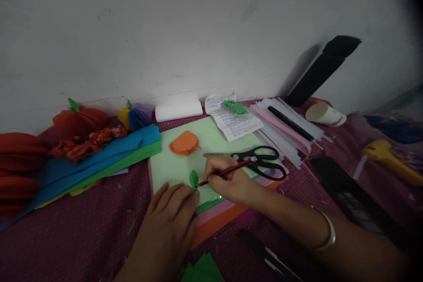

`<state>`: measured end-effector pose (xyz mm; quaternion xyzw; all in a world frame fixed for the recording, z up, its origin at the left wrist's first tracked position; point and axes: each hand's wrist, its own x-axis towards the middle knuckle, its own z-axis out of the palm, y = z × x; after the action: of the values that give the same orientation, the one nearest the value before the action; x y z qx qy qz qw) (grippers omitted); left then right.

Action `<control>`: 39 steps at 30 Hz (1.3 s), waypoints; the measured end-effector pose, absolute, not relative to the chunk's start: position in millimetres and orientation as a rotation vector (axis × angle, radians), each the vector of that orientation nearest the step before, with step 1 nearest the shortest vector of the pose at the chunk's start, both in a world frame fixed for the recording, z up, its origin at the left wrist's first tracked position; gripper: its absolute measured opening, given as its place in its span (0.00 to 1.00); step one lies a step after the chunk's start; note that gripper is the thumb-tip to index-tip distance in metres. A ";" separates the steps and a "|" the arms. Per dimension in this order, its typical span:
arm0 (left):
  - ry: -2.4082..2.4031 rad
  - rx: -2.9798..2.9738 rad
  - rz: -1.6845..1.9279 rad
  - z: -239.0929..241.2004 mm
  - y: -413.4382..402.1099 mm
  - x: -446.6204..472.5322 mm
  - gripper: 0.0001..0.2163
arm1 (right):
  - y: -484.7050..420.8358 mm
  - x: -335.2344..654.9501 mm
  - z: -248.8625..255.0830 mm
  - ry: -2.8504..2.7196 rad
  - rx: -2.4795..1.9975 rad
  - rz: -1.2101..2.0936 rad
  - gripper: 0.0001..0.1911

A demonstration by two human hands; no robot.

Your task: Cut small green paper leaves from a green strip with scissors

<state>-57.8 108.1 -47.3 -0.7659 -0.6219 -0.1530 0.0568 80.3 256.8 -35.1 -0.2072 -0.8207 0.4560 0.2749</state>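
In the head view my right hand [233, 185] is closed round a dark red pencil [237, 167], its tip down beside a small green paper leaf [194, 179]. My left hand [173, 211] lies flat with the fingers stretched out, its fingertips touching the lower end of the leaf. Under both is a pale green sheet [214, 136] on top of a stack of coloured papers. A folded orange paper piece [185, 143] rests on that sheet, above the leaf. Black-handled scissors [254, 156] lie just beyond my right hand, blades partly behind it.
At left are blue paper sheets [99, 167], a crumpled red paper strip [87, 144] and an orange paper pumpkin [81, 120]. Behind lies a handwritten note [231, 123] with green cutouts. Rightward are glue sticks [280, 141], a paper cup [322, 113] and a yellow glue gun [393, 161].
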 end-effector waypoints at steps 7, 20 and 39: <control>-1.905 -2.350 -0.433 -45.5 107.2 -58.1 0.17 | 256.6 79.5 -36.0 -2.209 -0.645 1.148 0.09; -1.912 -2.321 -0.476 -45.7 108.0 -57.4 0.16 | 256.7 78.4 -33.9 -2.103 -0.650 1.251 0.08; -1.896 -2.339 -0.447 -47.3 107.8 -58.8 0.16 | 256.8 78.5 -35.8 -2.098 -0.615 1.267 0.09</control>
<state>-58.8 107.8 -47.3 -0.7674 -0.6222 -0.1466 0.0487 78.5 256.8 -35.8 -0.2321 -0.7914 0.4779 0.3025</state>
